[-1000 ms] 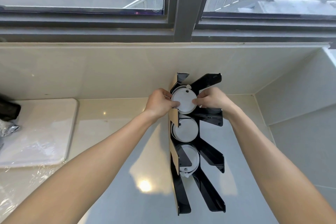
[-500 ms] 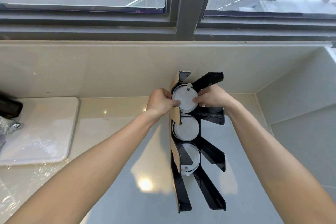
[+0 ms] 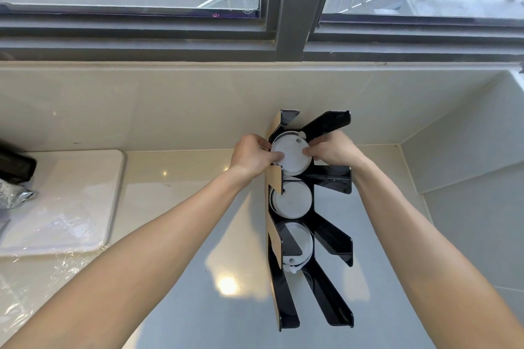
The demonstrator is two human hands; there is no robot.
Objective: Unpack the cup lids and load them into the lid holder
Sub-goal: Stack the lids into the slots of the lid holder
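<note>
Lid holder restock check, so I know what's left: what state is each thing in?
Lid holder: upright on the counter, three slots holding lids.
Top lids: gripped from both sides.
Left hand: closed on top lids.
Right hand: closed on top lids.
Plastic wrap: crumpled, loose.

Both hands grip a white lid stack (image 3: 290,154) in the black lid holder's (image 3: 331,181) top slot: left hand (image 3: 251,154) on one side, right hand (image 3: 333,150) opposite; two filled slots sit below them.
</note>
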